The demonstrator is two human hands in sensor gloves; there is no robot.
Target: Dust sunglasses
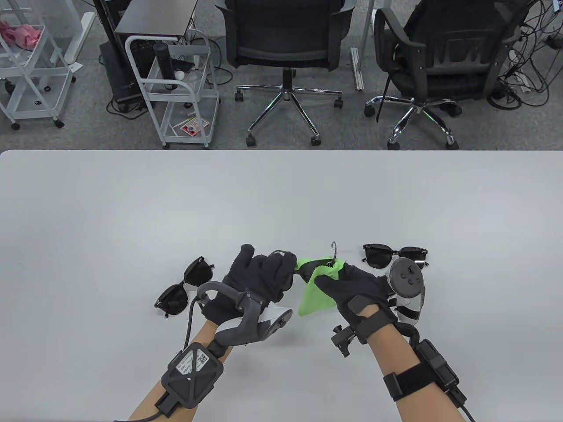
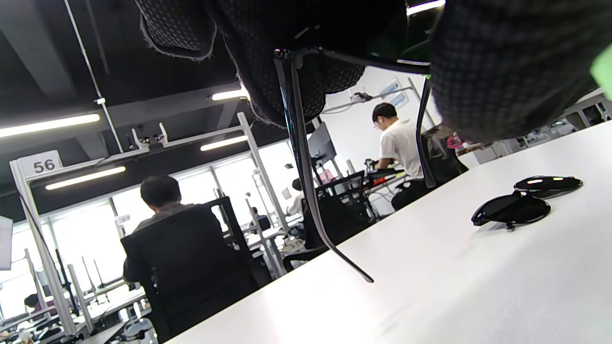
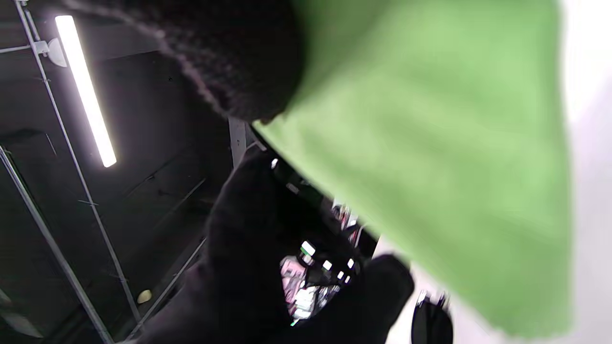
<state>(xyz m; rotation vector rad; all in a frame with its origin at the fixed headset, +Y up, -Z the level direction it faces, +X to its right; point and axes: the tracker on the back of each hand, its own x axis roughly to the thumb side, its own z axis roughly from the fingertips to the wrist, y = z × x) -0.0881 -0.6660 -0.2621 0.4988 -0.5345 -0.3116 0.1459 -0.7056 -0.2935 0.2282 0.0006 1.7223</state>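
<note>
**Held pair mostly hidden between your gloves**

Your left hand (image 1: 259, 281) and right hand (image 1: 356, 292) meet low over the near middle of the white table (image 1: 281, 198). Between them you hold the held sunglasses (image 1: 303, 273), gripped by your left fingers on one side while your right hand presses a green cloth (image 1: 314, 292) around the other. Little of that pair shows: a dark front edge and one thin curved temple tip (image 1: 334, 247) poking up (the lenses are covered by cloth and glove). From your left wrist, two slim black temples (image 2: 306, 181) hang down, glossy and smooth.

Soft, matte, pinked at its edge, the cloth fills your blurred right wrist view. Left sunglasses (image 1: 184, 288) lie beside your left hand; far-right sunglasses (image 1: 396, 255) are partly cut off by your right tracker (image 1: 408, 285).
</note>
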